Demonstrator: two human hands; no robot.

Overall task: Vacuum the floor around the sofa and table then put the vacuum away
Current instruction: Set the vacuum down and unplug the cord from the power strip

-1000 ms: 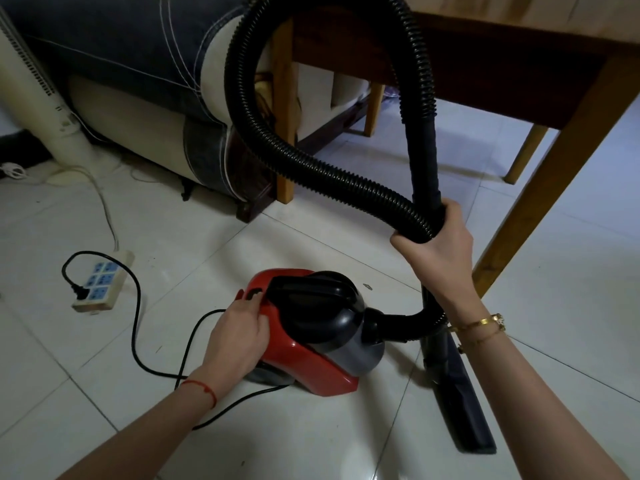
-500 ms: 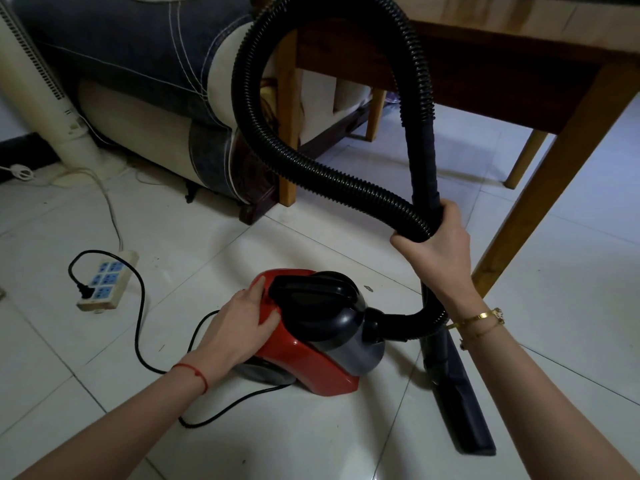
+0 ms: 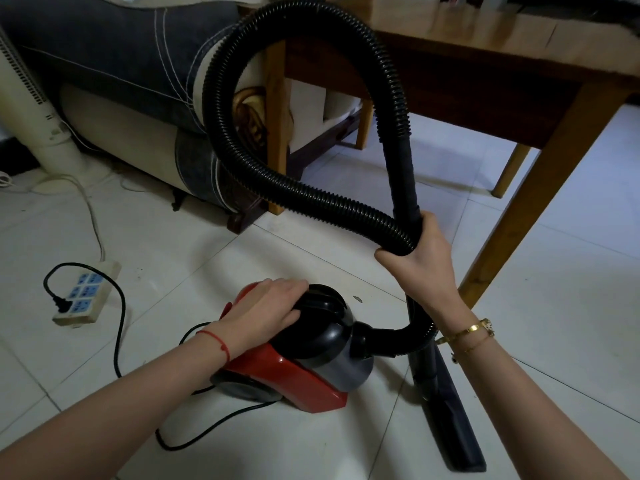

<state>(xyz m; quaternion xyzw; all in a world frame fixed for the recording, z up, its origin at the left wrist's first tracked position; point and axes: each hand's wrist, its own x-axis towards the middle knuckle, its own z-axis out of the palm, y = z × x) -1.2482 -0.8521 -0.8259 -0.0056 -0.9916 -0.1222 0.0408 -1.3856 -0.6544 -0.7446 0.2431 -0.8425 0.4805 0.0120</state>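
Note:
A red and black canister vacuum sits on the white tiled floor. My left hand rests on the rear of its black top handle, fingers lying fairly straight across it and thumb along the near side. My right hand grips the looped black ribbed hose together with the upright wand. The wand's flat floor nozzle lies on the tiles to the right of the vacuum. A grey and cream sofa stands at the back left, and a wooden table at the back right.
The vacuum's black cord runs across the floor to a white power strip on the left, where it is plugged in. A white tower fan stands at the far left by the sofa. A table leg stands just behind my right hand.
My left hand has slid from the red rear of the vacuum up onto the black top handle. My right hand keeps its hold on the hose and wand.

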